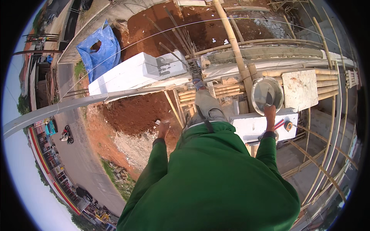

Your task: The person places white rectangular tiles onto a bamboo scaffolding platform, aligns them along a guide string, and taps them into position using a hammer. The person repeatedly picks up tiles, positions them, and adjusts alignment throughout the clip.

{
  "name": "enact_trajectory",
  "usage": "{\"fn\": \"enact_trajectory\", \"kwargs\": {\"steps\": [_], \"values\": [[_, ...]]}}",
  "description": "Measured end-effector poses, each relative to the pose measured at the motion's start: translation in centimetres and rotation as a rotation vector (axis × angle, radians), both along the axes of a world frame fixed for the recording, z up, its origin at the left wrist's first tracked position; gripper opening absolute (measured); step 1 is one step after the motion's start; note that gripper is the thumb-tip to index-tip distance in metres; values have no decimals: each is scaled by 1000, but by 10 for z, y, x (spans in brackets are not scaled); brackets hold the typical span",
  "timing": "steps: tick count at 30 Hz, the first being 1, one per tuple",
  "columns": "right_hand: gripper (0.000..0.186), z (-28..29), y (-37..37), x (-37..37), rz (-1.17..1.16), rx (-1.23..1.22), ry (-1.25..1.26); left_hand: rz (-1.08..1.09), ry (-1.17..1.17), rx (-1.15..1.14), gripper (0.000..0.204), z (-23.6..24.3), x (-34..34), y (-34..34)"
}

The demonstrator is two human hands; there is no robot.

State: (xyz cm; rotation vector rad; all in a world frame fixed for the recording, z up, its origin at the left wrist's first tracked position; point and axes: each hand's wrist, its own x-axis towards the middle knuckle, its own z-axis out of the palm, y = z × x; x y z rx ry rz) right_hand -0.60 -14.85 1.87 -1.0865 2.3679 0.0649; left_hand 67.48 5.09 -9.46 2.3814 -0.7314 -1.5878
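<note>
My right hand (270,112) is closed round the handle of a trowel (268,99). The trowel's dark pointed blade reaches into a round bucket (254,104) with grey, wet-looking contents. Off to my left side, my left hand (163,129) hangs over the dirt slope below, with its fingers apart and nothing visible in them. Beneath the right forearm a white block (246,126) carries a red-handled tool (279,124) and an orange-and-black round item (288,125), perhaps a tape.
My sandalled foot (199,84) rests high up by bamboo poles (227,91). Protruding rebar (179,36) rises beyond it, near white blocks (129,73). A pale board (300,90) lies beside the bucket. Bamboo scaffolding (327,146) stands right; a road (83,154) runs far below left.
</note>
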Motion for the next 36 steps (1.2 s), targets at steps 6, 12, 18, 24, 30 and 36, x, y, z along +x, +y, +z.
{"fn": "enact_trajectory", "kwargs": {"steps": [6,12,18,24,30,36], "values": [[43,-11,-2,0,51,-73,32,-108,-246,-119,32,4,-28,-10],[44,-21,7,-5,15,-153,75,-44,-260,-110,44,8,-70,3],[43,-24,-1,-16,70,-212,157,-40,-145,42,50,-36,-84,55],[42,-30,-5,-17,107,-175,183,38,-248,-7,45,-56,-91,78],[46,-22,-16,-12,99,-102,204,14,-246,-181,49,-39,-100,59],[40,-1,-27,-1,58,24,121,27,-278,-159,53,-18,-112,36]]}}
